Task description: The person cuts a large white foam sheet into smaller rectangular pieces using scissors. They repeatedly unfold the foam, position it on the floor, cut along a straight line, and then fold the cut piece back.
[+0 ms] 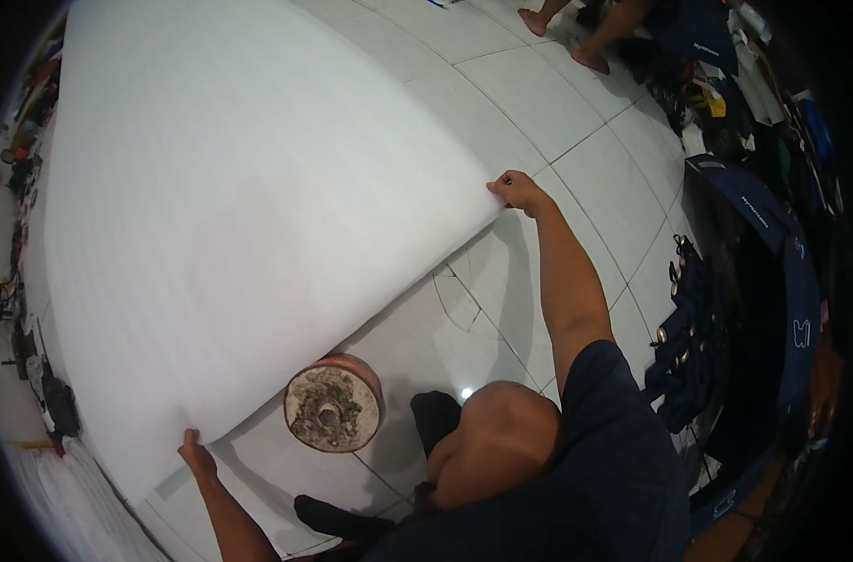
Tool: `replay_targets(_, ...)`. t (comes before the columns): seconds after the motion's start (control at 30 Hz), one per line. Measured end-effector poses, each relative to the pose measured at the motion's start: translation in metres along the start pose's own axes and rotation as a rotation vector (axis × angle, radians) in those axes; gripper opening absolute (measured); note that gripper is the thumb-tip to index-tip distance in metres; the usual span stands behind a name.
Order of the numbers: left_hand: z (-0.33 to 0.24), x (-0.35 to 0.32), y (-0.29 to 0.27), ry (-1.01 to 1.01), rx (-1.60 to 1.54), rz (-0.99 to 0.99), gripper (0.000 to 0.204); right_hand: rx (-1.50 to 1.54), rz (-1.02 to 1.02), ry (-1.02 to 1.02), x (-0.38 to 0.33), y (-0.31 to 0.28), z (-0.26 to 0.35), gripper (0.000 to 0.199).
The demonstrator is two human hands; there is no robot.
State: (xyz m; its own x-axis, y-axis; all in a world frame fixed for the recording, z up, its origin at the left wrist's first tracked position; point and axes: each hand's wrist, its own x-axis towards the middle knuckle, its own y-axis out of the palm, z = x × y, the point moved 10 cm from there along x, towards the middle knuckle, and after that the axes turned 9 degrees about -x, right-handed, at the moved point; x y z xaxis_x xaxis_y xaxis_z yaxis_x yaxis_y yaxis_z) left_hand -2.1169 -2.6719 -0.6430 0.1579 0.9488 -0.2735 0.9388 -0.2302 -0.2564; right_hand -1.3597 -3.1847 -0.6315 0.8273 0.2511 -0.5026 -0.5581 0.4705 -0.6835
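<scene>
A large white sheet (248, 187), smooth and soft-looking like foam or padding, spreads over the tiles in front of me. My right hand (518, 191) pinches its corner at the right end of the near edge. Toward the other end of that edge, my left hand (196, 453) grips the sheet between thumb and fingers. The near edge is lifted off the floor and casts a shadow below. Just under it, close to my feet, stands a round can (333, 408) with a reddish side and a stained, crusted top.
Dark blue bags (754, 225) and navy fabric pieces with metal fittings (686, 328) lie at my right. Another person's bare feet (590, 60) are at the upper right beside piled materials (717, 103). Clutter lines the left, with clear plastic wrapping (80, 501) at the lower left. One floor tile (459, 300) is cracked.
</scene>
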Motion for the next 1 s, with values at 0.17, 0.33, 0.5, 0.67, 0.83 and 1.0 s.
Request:
replay_targets(0.17, -0.010, -0.013, 0.009, 0.034, 0.008, -0.091, 0.022, 0.087, -0.032, -0.014, 0.005, 0.000, -0.009, 0.037)
replay_targets(0.33, 0.002, -0.020, 0.006, -0.101, 0.235, -0.103, 0.033, 0.116, -0.038, -0.048, 0.016, 0.004, -0.007, 0.040)
replay_targets(0.5, 0.024, -0.010, -0.025, -0.135, 0.326, -0.192, 0.060, 0.001, -0.047, -0.106, 0.050, 0.021, -0.006, 0.039)
replay_targets(0.67, -0.029, -0.047, -0.008, 0.026, -0.040, -0.491, 0.086, -0.205, -0.187, -0.140, 0.049, 0.000, -0.017, 0.035)
replay_targets(0.83, -0.083, -0.089, -0.049, 0.136, 0.234, -0.899, 0.088, -0.265, -0.268, -0.189, 0.061, -0.005, -0.020, 0.037)
replay_targets(1.0, -0.143, -0.108, 0.187, 0.762, 0.966, 0.572, 0.104, -0.251, -0.311, -0.143, 0.058, 0.008, -0.031, 0.037)
